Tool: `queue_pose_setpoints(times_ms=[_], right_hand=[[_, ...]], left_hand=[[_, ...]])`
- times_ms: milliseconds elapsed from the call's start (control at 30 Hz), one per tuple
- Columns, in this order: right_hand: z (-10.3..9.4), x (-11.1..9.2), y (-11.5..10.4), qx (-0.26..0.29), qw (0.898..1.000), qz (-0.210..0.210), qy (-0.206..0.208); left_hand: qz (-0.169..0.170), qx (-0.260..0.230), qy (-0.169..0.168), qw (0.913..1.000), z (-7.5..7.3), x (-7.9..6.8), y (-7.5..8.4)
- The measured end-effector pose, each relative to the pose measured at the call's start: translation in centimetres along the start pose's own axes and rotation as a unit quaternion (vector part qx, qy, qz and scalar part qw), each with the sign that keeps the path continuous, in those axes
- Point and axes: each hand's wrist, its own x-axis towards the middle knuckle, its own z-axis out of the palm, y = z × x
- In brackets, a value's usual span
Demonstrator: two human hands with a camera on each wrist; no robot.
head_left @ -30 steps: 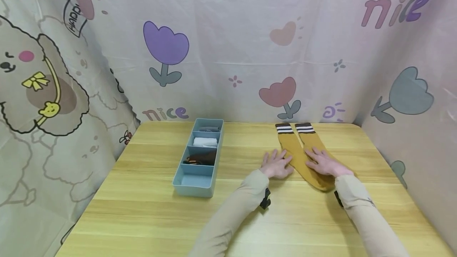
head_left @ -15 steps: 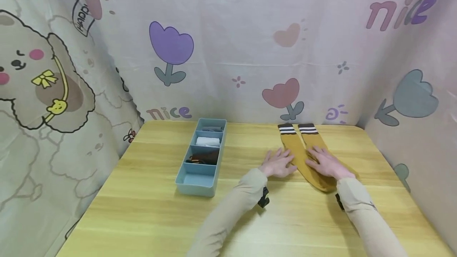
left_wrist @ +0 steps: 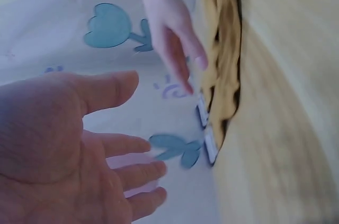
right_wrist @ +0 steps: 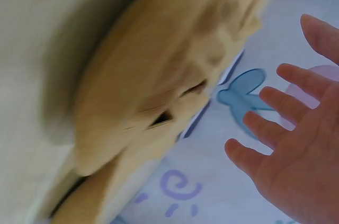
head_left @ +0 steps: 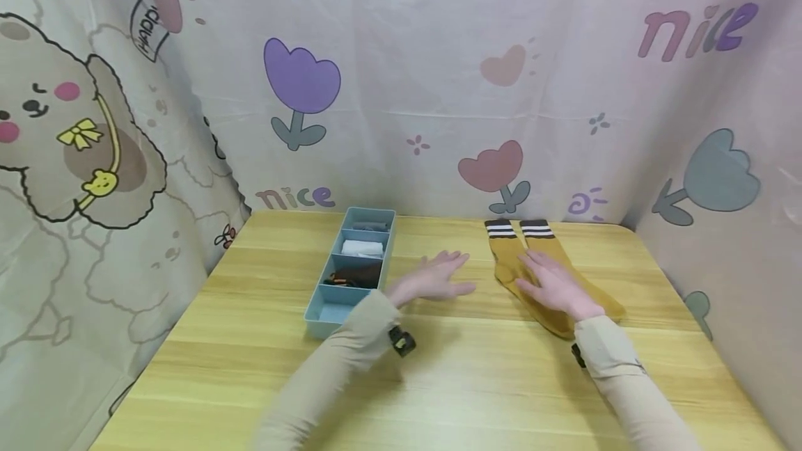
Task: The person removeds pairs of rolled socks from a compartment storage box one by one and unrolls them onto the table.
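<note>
Two mustard-yellow socks [head_left: 510, 256] with dark cuffs and white stripes lie side by side on the table, cuffs toward the back wall. My right hand [head_left: 554, 285] hovers just above them, fingers spread; the right wrist view shows a gap between that hand [right_wrist: 296, 123] and the socks [right_wrist: 153, 81]. Left of the socks, my left hand [head_left: 432, 278] is raised over the table with straight, spread fingers and nothing in it. In the left wrist view its palm [left_wrist: 58, 144] faces the camera, apart from the socks [left_wrist: 226, 49].
A blue-grey box [head_left: 321, 328] with several compartments stands left of my left hand, its near corner partly behind the sleeve. Grey, white and dark brown folded cloth items lie in its back compartments. A printed curtain [head_left: 401, 89] hangs along the table's back and sides.
My left hand has lifted off the socks and moved left toward the box. My right hand has risen slightly from the socks. The socks stay in place.
</note>
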Motion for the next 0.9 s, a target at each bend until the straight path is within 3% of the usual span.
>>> queue_pose_setpoints(times_ms=[167,333,533,700,900], right_hand=[[0.1,0.7,-1.6,0.001,1.0,-0.027,0.01],[0.4,1.9,-3.6,0.012,0.997,-0.069,0.03],[1.1,4.3,-7.5,0.114,0.988,-0.108,-0.011],[2.0,7.0,-10.8,0.195,0.968,-0.155,-0.037],[3.1,9.9,-13.8,0.252,0.946,-0.198,-0.056]], left_hand=[[-0.003,-0.03,0.047,0.9984,-2.0,-4.1,-3.9],[-0.009,-0.035,0.131,0.9907,-3.3,-7.5,-9.0],[-0.067,-0.125,0.187,0.9721,-3.9,-10.6,-14.4],[-0.059,-0.205,0.225,0.9508,-3.6,-12.2,-16.9],[-0.042,-0.25,0.268,0.9296,-2.4,-13.0,-18.6]])
